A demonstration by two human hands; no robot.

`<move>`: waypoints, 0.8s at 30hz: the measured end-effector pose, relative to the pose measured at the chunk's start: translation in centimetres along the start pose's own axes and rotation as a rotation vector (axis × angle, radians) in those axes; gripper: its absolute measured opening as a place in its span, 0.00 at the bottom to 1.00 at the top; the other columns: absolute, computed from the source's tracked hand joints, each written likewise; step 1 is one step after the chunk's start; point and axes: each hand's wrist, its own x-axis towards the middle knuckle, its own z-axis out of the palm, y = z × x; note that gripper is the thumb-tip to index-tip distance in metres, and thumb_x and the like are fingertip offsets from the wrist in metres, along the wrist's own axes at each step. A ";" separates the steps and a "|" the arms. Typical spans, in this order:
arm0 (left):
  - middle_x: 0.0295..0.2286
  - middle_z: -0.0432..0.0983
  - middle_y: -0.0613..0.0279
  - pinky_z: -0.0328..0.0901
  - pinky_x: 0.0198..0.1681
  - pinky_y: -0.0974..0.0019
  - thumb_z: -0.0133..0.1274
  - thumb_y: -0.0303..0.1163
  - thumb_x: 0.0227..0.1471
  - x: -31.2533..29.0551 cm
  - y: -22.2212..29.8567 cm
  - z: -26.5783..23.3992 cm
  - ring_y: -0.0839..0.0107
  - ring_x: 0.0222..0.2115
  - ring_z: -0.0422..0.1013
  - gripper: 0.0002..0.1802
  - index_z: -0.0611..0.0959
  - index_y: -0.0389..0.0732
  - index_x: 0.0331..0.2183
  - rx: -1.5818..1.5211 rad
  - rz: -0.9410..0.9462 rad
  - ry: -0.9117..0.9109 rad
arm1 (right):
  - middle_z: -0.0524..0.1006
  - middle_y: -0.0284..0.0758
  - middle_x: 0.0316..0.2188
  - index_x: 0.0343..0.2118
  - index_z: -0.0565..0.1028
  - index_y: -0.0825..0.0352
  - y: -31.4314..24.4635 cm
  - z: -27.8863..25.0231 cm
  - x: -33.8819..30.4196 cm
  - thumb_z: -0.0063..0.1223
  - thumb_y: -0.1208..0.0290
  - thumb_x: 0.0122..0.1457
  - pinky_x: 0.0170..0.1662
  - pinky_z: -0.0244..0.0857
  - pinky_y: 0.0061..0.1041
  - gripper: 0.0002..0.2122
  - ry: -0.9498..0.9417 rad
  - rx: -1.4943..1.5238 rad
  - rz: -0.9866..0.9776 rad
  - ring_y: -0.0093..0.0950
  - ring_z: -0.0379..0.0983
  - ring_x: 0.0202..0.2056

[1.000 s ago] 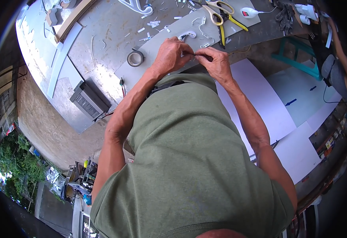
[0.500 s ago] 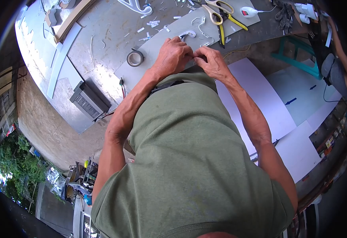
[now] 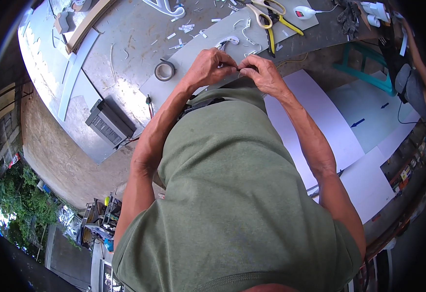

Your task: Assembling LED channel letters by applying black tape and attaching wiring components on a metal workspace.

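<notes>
My left hand (image 3: 209, 68) and my right hand (image 3: 265, 77) meet fingertip to fingertip just in front of my waist, at the near edge of the bench. Both are pinched closed on something small and thin, too hidden to name. A pale letter-like piece with wires (image 3: 229, 42) lies just beyond my left fingers, and a thin white wire string (image 3: 248, 35) trails past my right hand. On the grey sheet (image 3: 200, 43) under these, a roll of dark tape (image 3: 164, 70) rests left of my left wrist.
Beige-handled scissors (image 3: 261, 18) and yellow-handled cutters (image 3: 290, 27) lie beyond my right hand, near a white hot-glue gun-like tool (image 3: 304, 13). A black-and-grey power supply box (image 3: 109, 121) sits at left. White panels (image 3: 315, 117) and a teal stool (image 3: 364, 68) are at right.
My left hand has turned slightly, so a gap now shows between its curled fingers and thumb. My right hand has shifted very little; the fingertips still meet.
</notes>
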 end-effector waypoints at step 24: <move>0.28 0.80 0.66 0.60 0.34 0.71 0.59 0.32 0.48 0.5 0.6 -0.7 0.76 0.32 0.72 0.12 0.87 0.37 0.35 -0.594 -0.524 -0.192 | 0.78 0.36 0.32 0.37 0.78 0.68 -0.7 -0.6 -0.6 0.64 0.80 0.51 0.38 0.73 0.27 0.10 0.139 -0.201 -0.464 0.30 0.77 0.33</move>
